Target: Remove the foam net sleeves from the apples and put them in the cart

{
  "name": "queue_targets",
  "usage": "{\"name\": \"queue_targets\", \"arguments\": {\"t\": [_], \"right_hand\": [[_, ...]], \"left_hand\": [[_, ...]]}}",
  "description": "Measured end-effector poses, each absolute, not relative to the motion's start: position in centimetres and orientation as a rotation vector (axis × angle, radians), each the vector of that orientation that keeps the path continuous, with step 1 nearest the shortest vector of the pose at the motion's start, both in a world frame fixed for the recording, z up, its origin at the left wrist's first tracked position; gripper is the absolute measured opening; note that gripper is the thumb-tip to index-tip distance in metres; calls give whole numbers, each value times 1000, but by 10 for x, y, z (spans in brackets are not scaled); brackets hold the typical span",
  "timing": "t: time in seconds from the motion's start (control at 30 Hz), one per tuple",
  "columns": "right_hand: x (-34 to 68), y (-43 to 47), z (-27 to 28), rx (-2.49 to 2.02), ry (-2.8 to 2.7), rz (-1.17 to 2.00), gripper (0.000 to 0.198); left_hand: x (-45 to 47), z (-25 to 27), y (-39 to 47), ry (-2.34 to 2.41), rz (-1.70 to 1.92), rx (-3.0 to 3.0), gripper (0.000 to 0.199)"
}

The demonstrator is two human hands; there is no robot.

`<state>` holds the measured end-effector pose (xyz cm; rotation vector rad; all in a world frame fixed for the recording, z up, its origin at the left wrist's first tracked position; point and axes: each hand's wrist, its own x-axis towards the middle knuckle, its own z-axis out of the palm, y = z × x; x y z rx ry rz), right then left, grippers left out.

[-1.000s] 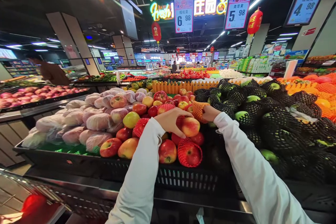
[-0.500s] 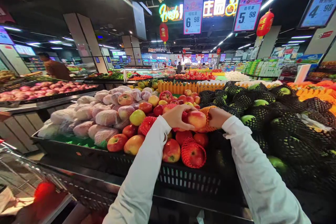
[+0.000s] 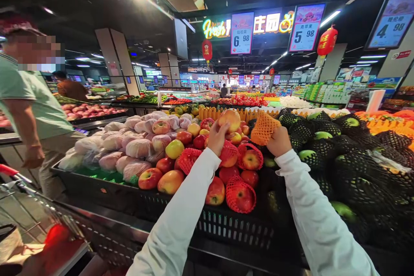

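Above the black crate, toward its right edge, I have the left hand curled around a bare apple and the right hand pinching the orange foam net; touching a moment ago, they stand apart, so unwrapping appears complete.

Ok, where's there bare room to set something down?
A narrow strip of green lining, between the bagged fruit and the black tray's front wall. The dark patch between the red-netted apple and the black-netted fruit is too dim to call bare. It's crowded below the left hand, where apples are packed close.
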<state>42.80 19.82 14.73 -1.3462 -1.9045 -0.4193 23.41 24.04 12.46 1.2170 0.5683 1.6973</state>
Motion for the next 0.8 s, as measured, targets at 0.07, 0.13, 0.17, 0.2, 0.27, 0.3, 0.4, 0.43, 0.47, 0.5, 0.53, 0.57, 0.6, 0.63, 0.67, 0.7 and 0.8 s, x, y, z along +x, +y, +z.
{"name": "queue_targets", "arguments": {"t": [0.07,0.13,0.17,0.2,0.27,0.3,0.4,0.43,0.47,0.5,0.53,0.57,0.6,0.63,0.67,0.7,0.8], "right_hand": [[421,204,140,-1000,-1878,-394,32],[411,210,131,-817,-1857,-325,44],[406,212,126,-778,-1862,-268,50],[402,214,122,-752,-1876,-202,56],[395,216,116,-705,-1915,-86,65],[393,216,115,-683,-1926,-56,68],[391,215,115,-648,-1907,-142,73],[392,214,116,-641,-1898,-202,72],[393,214,117,-639,-1896,-265,70],[394,214,117,-642,-1902,-326,69],[395,214,117,-648,-1919,-383,67],[396,215,117,-658,-1943,-435,64],[396,216,117,-666,-1967,-485,60],[396,217,116,-665,-1979,-528,57],[396,218,115,-658,-1978,-560,56],[396,218,115,-658,-1968,-581,55],[395,217,115,-721,-1950,-611,58]], "left_hand": [[232,126,240,555,1721,1126,62],[230,126,240,554,1745,1126,64],[230,126,239,550,1755,1153,65],[230,125,238,540,1761,1189,67],[230,124,236,511,1748,1275,71],[230,123,235,497,1727,1323,72],[231,123,233,450,1663,1490,68],[231,123,233,429,1651,1563,63],[231,122,233,411,1634,1653,59],[230,122,233,397,1607,1752,55],[230,121,233,391,1567,1850,52],[229,120,234,396,1523,1932,50],[228,118,234,404,1485,1987,48],[227,117,234,410,1462,2009,46],[225,116,233,409,1453,2003,45],[225,115,233,397,1444,1982,44],[223,114,229,335,1371,1968,51]]}}
